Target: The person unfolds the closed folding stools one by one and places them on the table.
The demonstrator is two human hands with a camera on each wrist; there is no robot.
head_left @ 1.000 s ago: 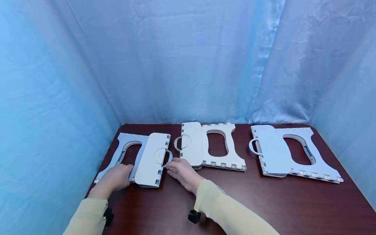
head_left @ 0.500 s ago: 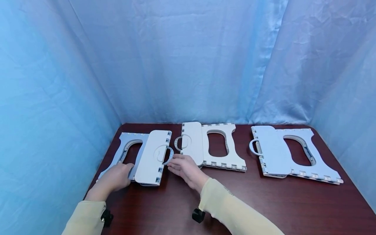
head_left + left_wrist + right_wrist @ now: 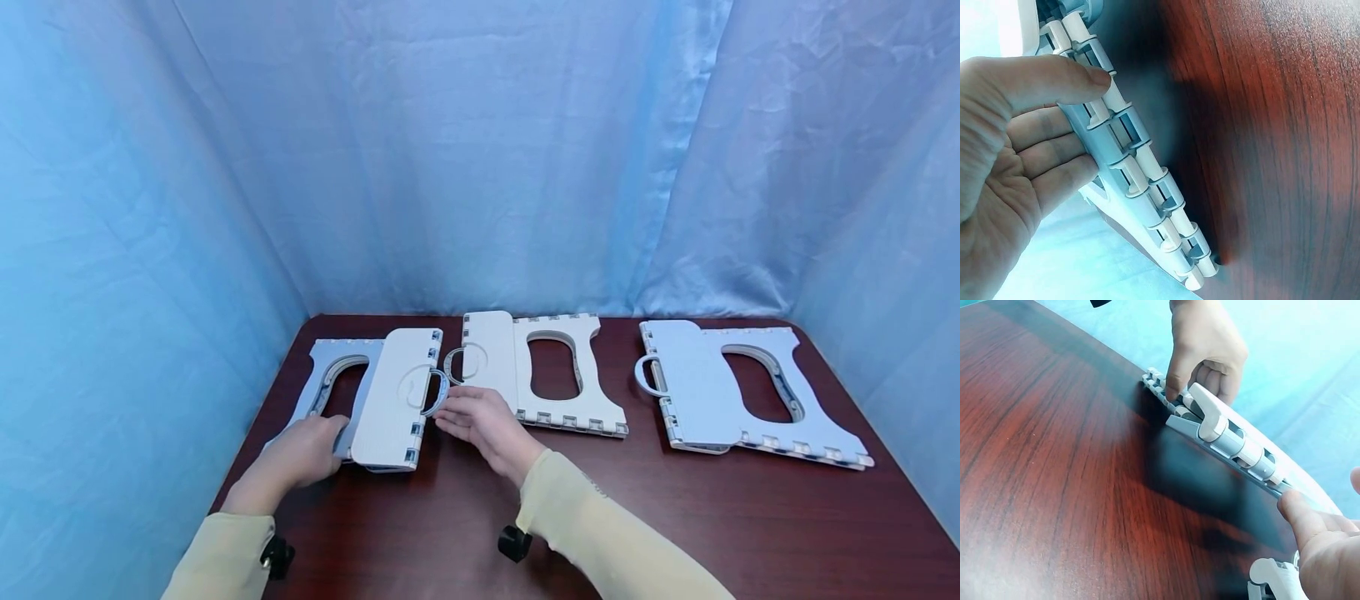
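Folding stool (image 3: 386,408), leftmost of three, lies folded at the left end of the table (image 3: 750,533). Its parts are a white seat panel (image 3: 399,358), a pale blue leg panel (image 3: 315,385) with an oval cut-out, and one carry handle (image 3: 446,388), which faces right.

Left hand (image 3: 300,458): pinches the near edge of the leg panel. The head view hides the grip; the left wrist view shows the thumb (image 3: 1079,81) laid across the hinge row (image 3: 1138,169) and the other fingers curled behind the panel.

Right hand (image 3: 483,425): fingers extended, their tips at the carry handle in the head view. The right wrist view shows one fingertip touching the edge of the stool and another digit well apart from it; the hand encloses nothing. The same view shows what the head view does not: the seat edge appears raised, with a shadow on the table beneath. A white hinged part (image 3: 1275,581), cut off by the frame, lies near the right hand.

Only the head view shows all three stools. Middle stool (image 3: 491,367), white, and right stool (image 3: 697,392), pale blue, lie folded with one handle each, facing left. The handles of the left and middle units are just beside each other. Two black wrist devices (image 3: 515,542) hang below two cream sleeves (image 3: 600,533). Blue curtains (image 3: 480,167) enclose the table.
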